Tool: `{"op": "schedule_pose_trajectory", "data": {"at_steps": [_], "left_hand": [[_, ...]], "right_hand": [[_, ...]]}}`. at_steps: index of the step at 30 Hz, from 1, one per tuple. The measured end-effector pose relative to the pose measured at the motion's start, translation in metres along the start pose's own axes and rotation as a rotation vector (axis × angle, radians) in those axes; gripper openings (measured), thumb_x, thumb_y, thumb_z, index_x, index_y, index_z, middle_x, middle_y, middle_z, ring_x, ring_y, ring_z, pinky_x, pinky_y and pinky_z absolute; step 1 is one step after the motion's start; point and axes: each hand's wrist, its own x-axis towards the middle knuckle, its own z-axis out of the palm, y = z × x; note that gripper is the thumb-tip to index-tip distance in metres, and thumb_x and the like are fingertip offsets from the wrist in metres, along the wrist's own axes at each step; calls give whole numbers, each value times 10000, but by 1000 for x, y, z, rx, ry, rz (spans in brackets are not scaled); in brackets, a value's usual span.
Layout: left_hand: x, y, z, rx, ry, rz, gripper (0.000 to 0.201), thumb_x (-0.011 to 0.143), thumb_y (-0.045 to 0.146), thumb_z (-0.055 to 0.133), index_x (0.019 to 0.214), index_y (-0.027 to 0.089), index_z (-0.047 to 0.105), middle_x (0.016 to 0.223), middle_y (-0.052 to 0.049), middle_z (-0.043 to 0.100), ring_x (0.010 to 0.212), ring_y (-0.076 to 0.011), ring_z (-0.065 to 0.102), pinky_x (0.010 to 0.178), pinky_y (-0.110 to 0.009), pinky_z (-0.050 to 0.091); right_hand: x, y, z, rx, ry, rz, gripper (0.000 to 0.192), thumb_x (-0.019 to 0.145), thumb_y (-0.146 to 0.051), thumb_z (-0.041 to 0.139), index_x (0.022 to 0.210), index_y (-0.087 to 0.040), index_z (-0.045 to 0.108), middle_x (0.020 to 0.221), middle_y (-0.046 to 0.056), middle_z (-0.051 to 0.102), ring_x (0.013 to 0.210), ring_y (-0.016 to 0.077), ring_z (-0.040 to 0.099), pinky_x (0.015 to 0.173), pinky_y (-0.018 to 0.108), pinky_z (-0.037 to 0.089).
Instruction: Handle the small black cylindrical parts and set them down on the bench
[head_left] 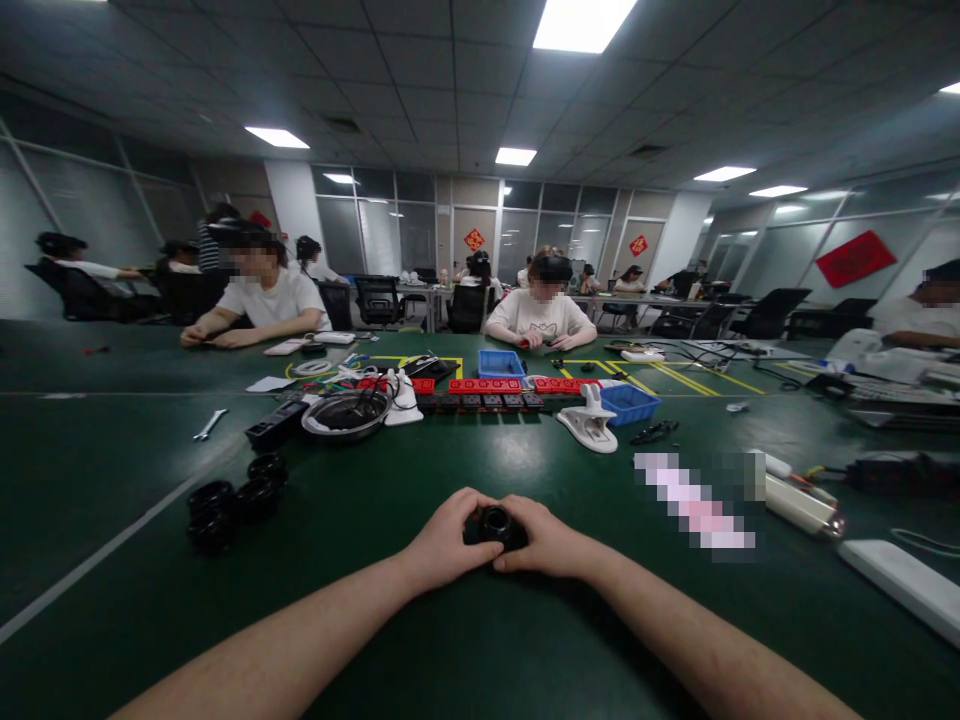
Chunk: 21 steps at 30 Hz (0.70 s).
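Cupping a black round part (496, 521) in the lower centre of the head view, the left hand (442, 540) and right hand (546, 540) are curled around it from either side, thumbs meeting at its near edge. It lies directly between them, about equally near both, on or just above the green table (480, 640). Its round opening faces up towards the camera; which way its long axis runs, the hands hide too much to tell.
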Motion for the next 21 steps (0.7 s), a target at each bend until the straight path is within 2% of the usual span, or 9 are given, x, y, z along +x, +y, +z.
{"op": "schedule_pose_trajectory", "data": {"at_steps": [2, 4, 8, 12, 17, 21], "left_hand": [[-1, 2, -4, -21, -55, 7, 301, 670, 255, 623, 954, 203, 535, 908, -16, 509, 802, -170, 502, 662, -256, 414], [-1, 3, -5, -36, -83, 21, 316, 678, 266, 621, 978, 212, 535, 927, -16, 512, 817, -172, 505, 670, -258, 416], [0, 4, -7, -38, -87, 47, 351, 707, 294, 605, 1041, 230, 519, 958, -20, 525, 883, -186, 499, 756, -289, 402], [1, 7, -8, -7, -98, -5, 328, 694, 298, 619, 1006, 232, 544, 902, -8, 532, 828, -175, 506, 719, -277, 405], [2, 8, -4, 29, -82, -66, 307, 641, 313, 661, 911, 204, 566, 834, 1, 519, 733, -160, 490, 625, -248, 390], [0, 8, 4, 80, -10, -119, 313, 600, 319, 683, 853, 188, 554, 767, 13, 495, 677, -153, 474, 573, -236, 366]], "right_hand": [[0, 4, -7, 75, -107, -37, 395, 602, -285, 688, 958, -166, 564, 904, 24, 550, 831, 187, 495, 719, 282, 378], [0, 7, -12, 128, -159, -73, 341, 629, -227, 670, 950, -157, 578, 915, 23, 552, 844, 184, 493, 737, 282, 379], [0, 8, -15, 165, -169, -117, 337, 633, -171, 661, 961, -155, 587, 943, 28, 556, 881, 188, 484, 785, 291, 364], [0, 9, -16, 204, -196, -129, 259, 656, -169, 636, 913, -161, 603, 910, 13, 558, 855, 171, 493, 764, 271, 368], [0, 9, -11, 206, -151, -2, 247, 602, -193, 679, 823, -144, 579, 775, -17, 543, 725, 136, 500, 621, 214, 371], [0, -2, 0, -34, -45, 179, 396, 503, -396, 720, 753, -153, 532, 711, -10, 536, 626, 138, 486, 499, 206, 316]]}}
